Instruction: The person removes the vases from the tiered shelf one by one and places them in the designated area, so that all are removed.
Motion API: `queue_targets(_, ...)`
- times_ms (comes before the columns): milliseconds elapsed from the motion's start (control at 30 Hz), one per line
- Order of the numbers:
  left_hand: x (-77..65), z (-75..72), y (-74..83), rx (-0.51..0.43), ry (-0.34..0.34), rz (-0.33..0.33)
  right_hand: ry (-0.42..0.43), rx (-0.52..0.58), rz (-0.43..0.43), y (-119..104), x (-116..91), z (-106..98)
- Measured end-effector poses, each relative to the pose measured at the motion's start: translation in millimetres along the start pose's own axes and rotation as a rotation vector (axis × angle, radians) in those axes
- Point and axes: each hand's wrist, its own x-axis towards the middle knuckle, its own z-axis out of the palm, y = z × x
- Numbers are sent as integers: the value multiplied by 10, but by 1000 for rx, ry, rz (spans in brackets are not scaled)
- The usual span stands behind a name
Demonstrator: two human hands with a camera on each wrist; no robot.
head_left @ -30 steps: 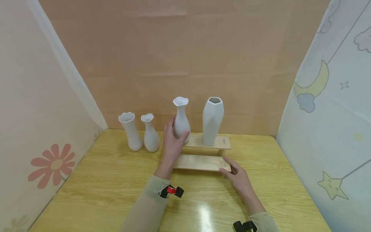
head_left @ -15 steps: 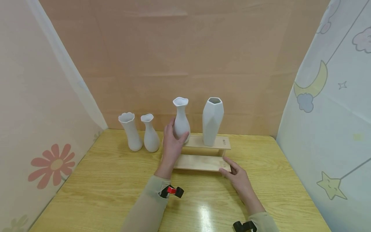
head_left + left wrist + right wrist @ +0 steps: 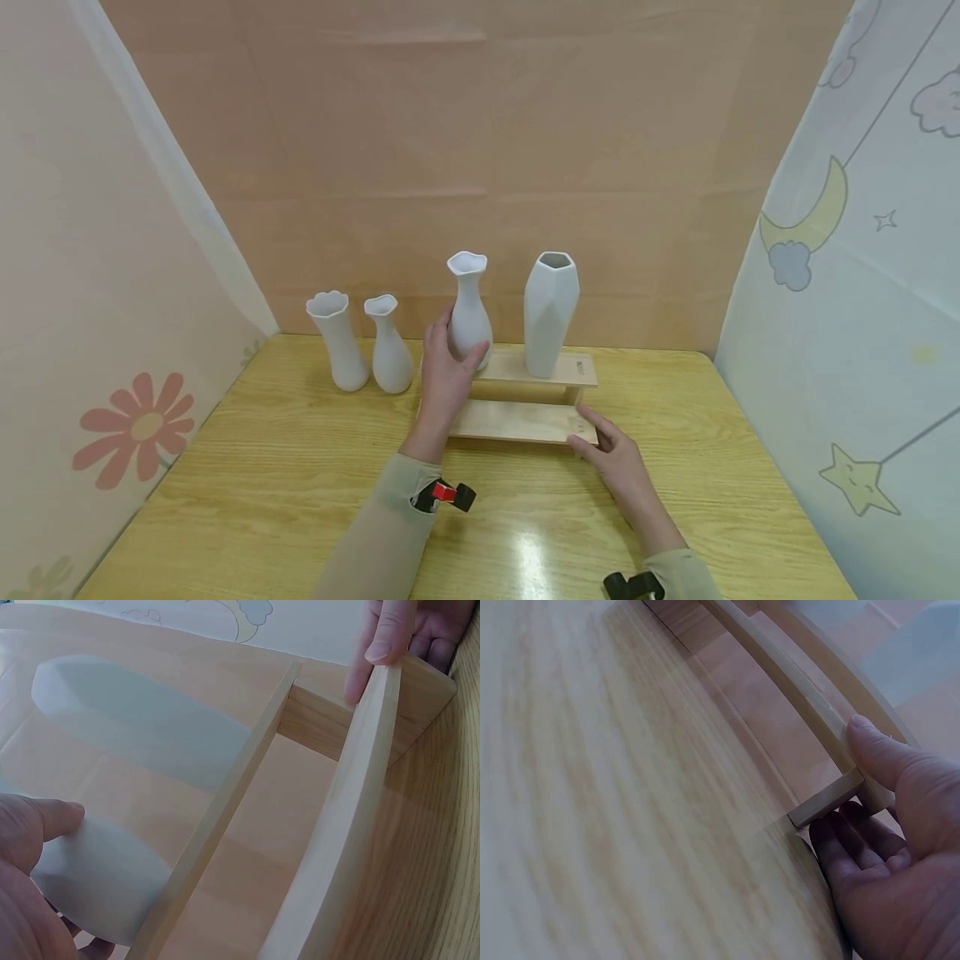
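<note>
"Pear-bodied white vase [image 3: 470,321], upright on the upper tier of a two-tier wooden stand [image 3: 517,419]. What appears to its left?"

"Farthest left, a wall covering [image 3: 60,275] printed with a red flower. Then, on the wood-grain bench [image 3: 247,500], a scalloped-rim white vase [image 3: 341,350], and just beside it a slim-necked white vase [image 3: 391,354] with a wavy lip. Both stand upright, mouths up."

"And the left hand [image 3: 445,367]?"

"It holds the pear-bodied vase by the lower body, the grip spread to the vase's width: fingers along the left side, thumb across the right, partly hiding the foot. Below it, a beige sleeve [image 3: 382,533] and a black-and-red wrist mount [image 3: 446,494]."

"Next along?"

"A faceted white vase [image 3: 551,317] with a five-sided mouth, upright on the same tier, toward its right end and apart from the held vase."

"And the right hand [image 3: 617,457]?"

"It grips the right end of the stand's lower tier, spread to about the board's depth, thumb at the front edge, forefinger toward the back; the right-wrist view shows other fingers curled below. Farther right, a second wall covering [image 3: 870,333] carries a moon and a smiling star."
</note>
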Motion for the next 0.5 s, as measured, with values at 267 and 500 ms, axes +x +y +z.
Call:
queue_targets(267, 2, -4, -17, 2, 2, 8, -4, 1, 0, 8, -3, -3)
queue_targets(500, 2, -8, -15, 7, 8, 12, -5, 9, 11, 0, -3, -1)
